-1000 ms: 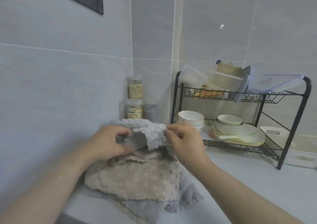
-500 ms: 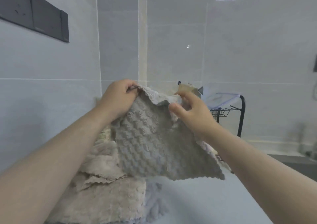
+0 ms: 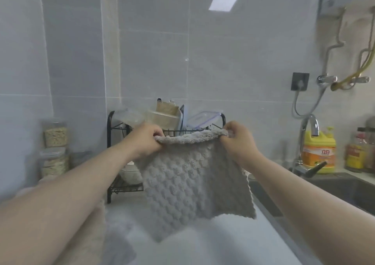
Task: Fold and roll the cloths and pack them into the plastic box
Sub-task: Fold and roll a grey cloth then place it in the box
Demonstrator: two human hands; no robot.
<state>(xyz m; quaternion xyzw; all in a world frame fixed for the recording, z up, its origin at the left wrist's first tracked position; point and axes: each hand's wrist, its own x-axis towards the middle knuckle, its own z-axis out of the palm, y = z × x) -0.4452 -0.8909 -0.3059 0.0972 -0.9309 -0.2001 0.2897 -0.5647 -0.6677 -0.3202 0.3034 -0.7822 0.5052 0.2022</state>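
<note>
A grey waffle-textured cloth (image 3: 192,185) hangs in the air above the counter, spread flat and facing me. My left hand (image 3: 146,141) pinches its top left corner and my right hand (image 3: 237,141) pinches its top right corner. Its lower edge dangles just over the white counter (image 3: 203,244). Under my left forearm lies the pile of other cloths (image 3: 95,236), beige on top of grey, mostly hidden. A clear plastic box (image 3: 162,118) and a clear lid with a blue rim (image 3: 203,118) sit on the top shelf of the black dish rack (image 3: 110,159).
Jars of grains (image 3: 55,149) stand stacked in the left corner. Bowls sit on the rack's lower shelf behind the cloth. To the right are a dark sink (image 3: 334,191), a chrome tap (image 3: 308,143), a yellow detergent bottle (image 3: 318,151) and other bottles (image 3: 361,151).
Both hands lifted the grey cloth off the pile and spread it out by its top corners. My view swung right, bringing the sink and tap into sight.
</note>
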